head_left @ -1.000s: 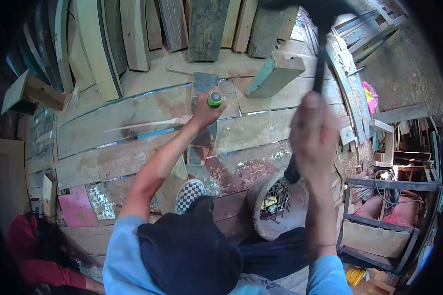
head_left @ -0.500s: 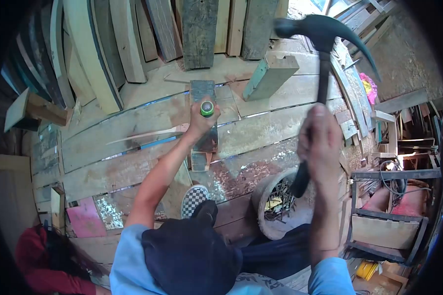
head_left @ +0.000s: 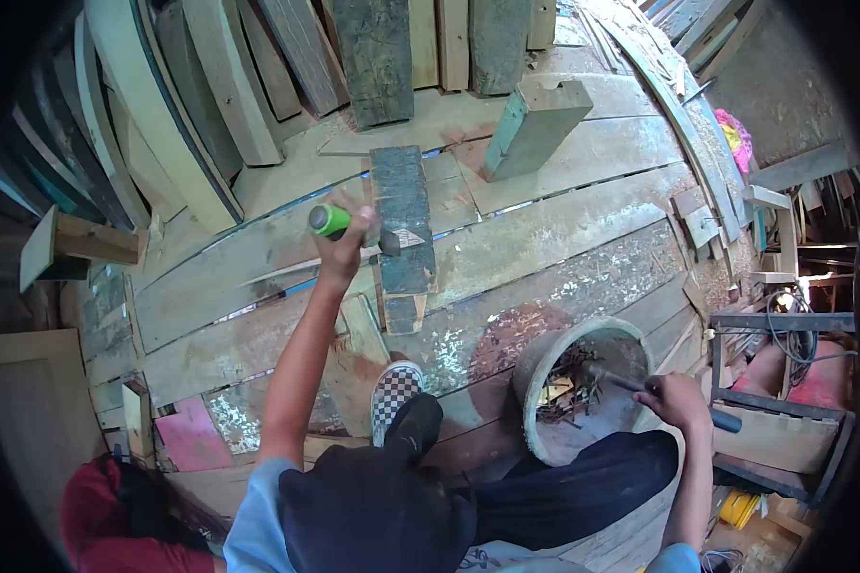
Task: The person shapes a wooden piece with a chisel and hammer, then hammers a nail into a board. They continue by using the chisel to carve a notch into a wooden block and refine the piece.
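Note:
My left hand point(head_left: 344, 246) is closed around the green handle of a chisel point(head_left: 332, 221). The chisel is tilted, its handle end to the left and its metal end lying over a dark, worn wood piece point(head_left: 403, 191) on the planks. A pale chipped patch shows on that wood beside the metal. In my right hand point(head_left: 677, 399) is a hammer point(head_left: 726, 420), gripped by its handle and held low. Its head end, blurred, overlaps the round tub point(head_left: 528, 406), which holds a heap of nails point(head_left: 571, 387).
Upright boards point(head_left: 371, 57) line the far side. A squared post point(head_left: 535, 129) stands on the planks. My checkered shoe point(head_left: 396, 396) is close to the tub. A metal frame point(head_left: 784, 323) stands at right; at lower left shows another person's red clothing point(head_left: 96, 511).
The hammer has come down from its raised position to the tub. My left hand has tipped the chisel from upright to leaning left. The view has shifted slightly.

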